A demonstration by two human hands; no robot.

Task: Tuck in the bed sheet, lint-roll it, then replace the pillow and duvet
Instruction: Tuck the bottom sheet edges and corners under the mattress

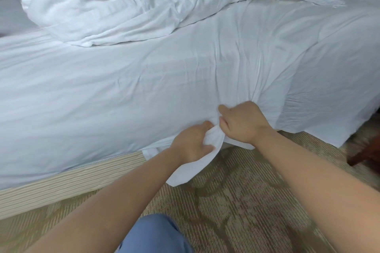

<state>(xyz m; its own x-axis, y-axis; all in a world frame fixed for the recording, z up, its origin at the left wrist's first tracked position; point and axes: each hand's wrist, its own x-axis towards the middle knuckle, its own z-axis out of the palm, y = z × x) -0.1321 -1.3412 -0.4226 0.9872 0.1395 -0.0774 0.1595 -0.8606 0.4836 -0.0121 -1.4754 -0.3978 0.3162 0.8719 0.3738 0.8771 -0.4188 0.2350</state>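
Observation:
A white bed sheet covers the mattress and is wrinkled toward its near edge. At that edge my left hand grips a bunched fold of the sheet, with loose cloth hanging below it to the carpet. My right hand is just right of it, fingers curled into the same bunch of sheet against the mattress side. To the right the sheet hangs untucked over the bed's corner. A crumpled white duvet is heaped at the far side of the bed. I cannot pick out a pillow from the heap.
The striped beige bed base shows under the mattress at the left. Patterned carpet lies below me. My blue trouser knee is at the bottom. Dark wooden furniture stands at the right edge.

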